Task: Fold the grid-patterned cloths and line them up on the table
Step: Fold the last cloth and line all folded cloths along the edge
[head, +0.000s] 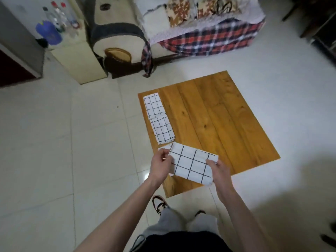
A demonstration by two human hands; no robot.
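- Two folded cloths [158, 118] are lying end to end along the wooden table [214, 115]'s left edge, meeting at their ends; the planks to their right are sitting bare.
- Table is sitting low on pale floor tiles [81, 142], sofa [163, 30] beyond.
- Left hand [161, 165] is pinching the folded grid cloth [192, 165]'s left end; right hand [219, 171] is gripping its right end, holding it over the near-left corner.

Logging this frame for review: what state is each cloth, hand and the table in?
Far folded cloth: folded, flat on the table's left edge.
Middle folded cloth: folded, flat, just nearer in the row.
Held cloth: folded, gripped at both ends over the table's near corner.
Left hand: grips its left end.
Right hand: grips its right end.
Wooden table: bears two cloths.
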